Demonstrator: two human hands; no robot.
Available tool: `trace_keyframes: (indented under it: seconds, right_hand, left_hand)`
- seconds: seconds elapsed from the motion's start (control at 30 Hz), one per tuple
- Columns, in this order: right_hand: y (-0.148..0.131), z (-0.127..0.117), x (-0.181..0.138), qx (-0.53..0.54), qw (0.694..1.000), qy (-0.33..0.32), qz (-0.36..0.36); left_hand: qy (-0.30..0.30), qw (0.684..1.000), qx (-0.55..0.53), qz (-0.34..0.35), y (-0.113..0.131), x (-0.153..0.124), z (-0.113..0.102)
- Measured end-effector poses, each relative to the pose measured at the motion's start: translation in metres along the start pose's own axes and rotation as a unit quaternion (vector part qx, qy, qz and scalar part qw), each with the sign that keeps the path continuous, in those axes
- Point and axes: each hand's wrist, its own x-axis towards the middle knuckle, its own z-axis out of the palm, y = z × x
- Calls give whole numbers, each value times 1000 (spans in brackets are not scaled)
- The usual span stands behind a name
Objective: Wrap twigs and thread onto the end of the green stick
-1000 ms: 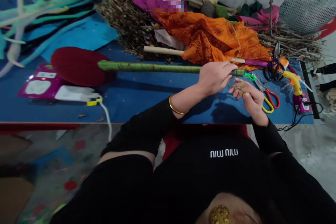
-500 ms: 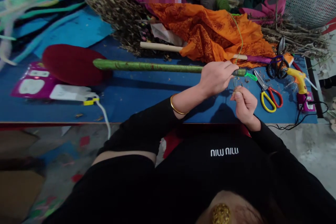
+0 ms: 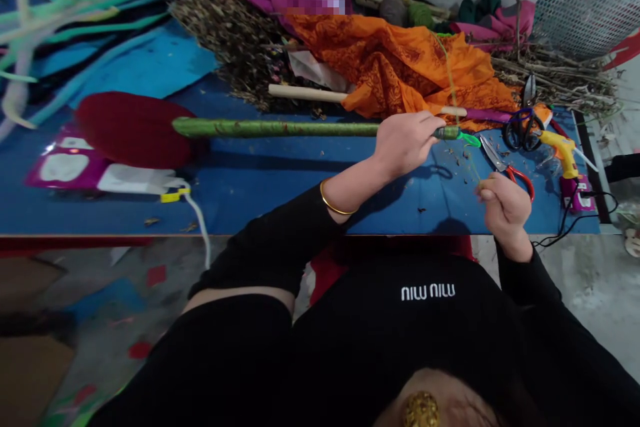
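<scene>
My left hand (image 3: 406, 142) grips the right end of a long green-wrapped stick (image 3: 275, 127) that lies across the blue table (image 3: 280, 180). The stick's far left end meets a dark red oval pad (image 3: 131, 129). A bright green tip (image 3: 469, 139) pokes out past my left fingers. My right hand (image 3: 504, 207) is closed in a pinch on a thin green thread (image 3: 470, 163) that runs up toward the stick's end. The right hand hovers near the table's front edge, just in front of red and yellow scissors (image 3: 515, 177).
Orange cloth (image 3: 410, 67), a plain wooden stick (image 3: 305, 93), dry twigs (image 3: 555, 77) and dried plant bits (image 3: 230, 40) fill the back. Black shears (image 3: 523, 127), a yellow glue gun (image 3: 563, 150) with its cable, and a power strip (image 3: 65, 163) also lie on the table.
My right hand has drawn down and to the right, away from the stick's end, pulling the thin thread taut. The left hand and the stick stay nearly in place.
</scene>
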Motion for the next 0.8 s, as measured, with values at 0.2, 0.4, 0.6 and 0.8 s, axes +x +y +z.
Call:
trace_keyframes:
  seconds: [0.2, 0.4, 0.6, 0.8]
  right_hand:
    - [0, -3, 17, -7, 996, -82, -42]
    - [33, 11, 66, 91, 987, 28, 131]
    - [76, 36, 98, 155, 978, -1, 140]
    - [96, 49, 91, 149, 975, -7, 164]
  left_hand:
    - [-19, 1000, -20, -3, -1, -1, 4]
    - [-44, 999, -19, 22, -1, -5, 6]
    - [-68, 996, -18, 56, 4, -8, 4]
    - [-20, 994, -27, 101, 7, -12, 4]
